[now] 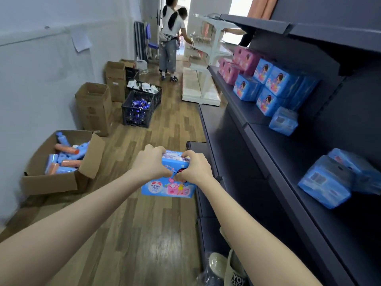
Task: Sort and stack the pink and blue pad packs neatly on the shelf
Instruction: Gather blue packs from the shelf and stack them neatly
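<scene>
Two hands gripped one blue pad pack (169, 188) in the air, over the wood floor (144, 234), just left of the dark shelf (288, 162). The left hand (151, 164) and the right hand (195, 168) each curled fingers over its top. On the shelf lay loose blue packs (325, 182), then stacked blue packs (274, 87), then pink packs (241, 60) farthest back.

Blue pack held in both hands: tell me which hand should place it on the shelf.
Right, probably. The right hand grips the blue pack on the side nearer the shelf, where the stacked blue packs sit. The left hand grips the far side and would have to cross.
</scene>
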Available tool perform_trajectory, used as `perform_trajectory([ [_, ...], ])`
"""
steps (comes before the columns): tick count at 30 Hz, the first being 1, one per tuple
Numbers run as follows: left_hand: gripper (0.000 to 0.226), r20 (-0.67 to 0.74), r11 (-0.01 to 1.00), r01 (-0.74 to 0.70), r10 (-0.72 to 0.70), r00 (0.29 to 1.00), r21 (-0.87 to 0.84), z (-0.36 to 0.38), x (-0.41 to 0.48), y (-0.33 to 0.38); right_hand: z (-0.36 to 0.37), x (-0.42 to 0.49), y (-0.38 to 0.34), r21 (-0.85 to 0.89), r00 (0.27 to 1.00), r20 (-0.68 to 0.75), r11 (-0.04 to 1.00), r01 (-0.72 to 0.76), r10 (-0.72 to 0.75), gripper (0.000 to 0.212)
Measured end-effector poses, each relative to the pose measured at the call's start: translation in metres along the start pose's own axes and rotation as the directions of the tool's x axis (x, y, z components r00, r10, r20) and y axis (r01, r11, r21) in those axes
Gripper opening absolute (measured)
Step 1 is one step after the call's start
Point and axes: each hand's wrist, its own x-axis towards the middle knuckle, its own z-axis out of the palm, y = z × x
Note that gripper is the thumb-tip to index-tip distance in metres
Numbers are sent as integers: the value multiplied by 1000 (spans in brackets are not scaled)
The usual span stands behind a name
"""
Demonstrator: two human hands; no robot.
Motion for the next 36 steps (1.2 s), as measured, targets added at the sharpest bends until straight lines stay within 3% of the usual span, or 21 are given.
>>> perform_trajectory([
  [12, 69, -12, 997, 8, -9, 1000, -74, -10, 71, -47, 30, 72, -33, -62, 999, -31, 998, -13, 12, 66],
  [22, 75, 1, 988, 89, -89, 996, -125, 45, 134, -59, 73, 137, 13, -61, 993, -117, 998, -18, 10, 57],
  [36, 74, 61, 976, 136, -128, 990, -167, 101, 294, -27, 47, 292, 82, -43, 994, -45, 994, -98, 97, 57],
])
